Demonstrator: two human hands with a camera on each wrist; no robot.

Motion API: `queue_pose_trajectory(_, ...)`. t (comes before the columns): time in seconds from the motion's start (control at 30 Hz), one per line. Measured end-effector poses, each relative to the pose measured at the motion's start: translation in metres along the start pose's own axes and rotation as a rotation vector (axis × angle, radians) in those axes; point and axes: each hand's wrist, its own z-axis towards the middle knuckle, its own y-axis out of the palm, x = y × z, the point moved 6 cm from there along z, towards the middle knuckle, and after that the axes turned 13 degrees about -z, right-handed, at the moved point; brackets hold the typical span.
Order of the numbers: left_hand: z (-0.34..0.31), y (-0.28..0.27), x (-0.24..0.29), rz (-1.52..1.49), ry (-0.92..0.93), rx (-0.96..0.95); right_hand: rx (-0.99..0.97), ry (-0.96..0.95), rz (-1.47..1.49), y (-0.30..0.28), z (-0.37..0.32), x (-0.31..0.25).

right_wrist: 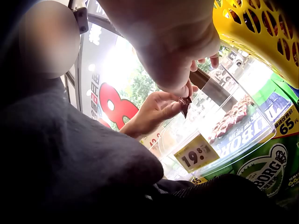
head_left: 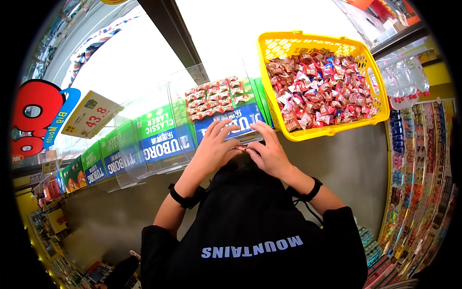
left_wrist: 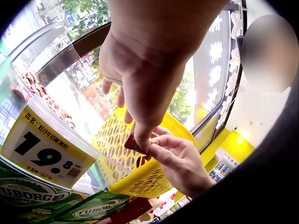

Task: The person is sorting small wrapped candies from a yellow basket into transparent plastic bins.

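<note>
A small candy in a dark red wrapper is pinched by both hands in front of the chest. My left hand holds one end between thumb and finger, and my right hand grips the other. In the left wrist view the zigzag wrapper edge of the candy sticks out beside the fingertips. The right wrist view shows the candy pointing downward. Just beyond the hands, a clear plastic bin contains wrapped candies laid in neat rows.
A yellow basket heaped with loose candies stands at the right. Green and blue beer cartons line up under the clear bins. A price card hangs on the bin's front. Stocked shelves stand far right.
</note>
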Motion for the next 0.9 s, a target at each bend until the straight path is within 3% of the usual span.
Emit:
queue_pose_trajectory(0.2, 0.001, -0.002, 0.014, 0.138, 0.077, 0.132, 0.046, 0.093, 0.058, 0.001, -0.004, 0.002)
queue_pose_trajectory(0.37, 0.004, -0.002, 0.008, 0.156, 0.039, 0.123, 0.037, 0.146, 0.05, -0.006, -0.009, 0.006)
queue_pose_trajectory(0.57, 0.055, 0.0, -0.046, 0.261, -0.051, 0.143, -0.142, -0.156, 0.023, -0.047, -0.021, -0.011)
queue_pose_trajectory(0.73, 0.099, 0.037, -0.099, 0.449, -0.119, -0.009, 0.081, -0.339, -0.072, -0.102, -0.022, -0.026)
queue_pose_trajectory(0.9, 0.109, 0.064, -0.119, 0.445, -0.138, -0.008, 0.271, -0.238, -0.288, -0.142, -0.027, -0.004)
